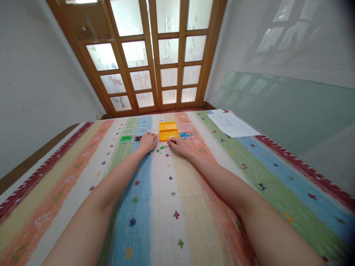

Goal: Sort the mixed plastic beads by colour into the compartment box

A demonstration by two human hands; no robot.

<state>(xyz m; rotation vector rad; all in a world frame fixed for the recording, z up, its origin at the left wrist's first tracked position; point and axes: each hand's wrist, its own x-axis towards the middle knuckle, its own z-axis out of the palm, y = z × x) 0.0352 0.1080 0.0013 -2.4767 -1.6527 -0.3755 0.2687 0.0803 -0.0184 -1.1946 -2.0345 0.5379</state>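
My left hand rests on the table with its fingers curled down, beside a clear tray with small dark red pieces. My right hand has its fingertips pressed together at the near edge of an open orange box. Small white pieces lie in that box. Between my hands, loose green pieces and a few darker bits are scattered on the cloth. Whatever either hand holds is hidden or too small to make out.
Small green pieces sit in the clear tray at left. Blue pieces lie in another clear tray right of the orange box. A printed sheet lies at the far right on the striped tablecloth. Glazed wooden doors stand behind.
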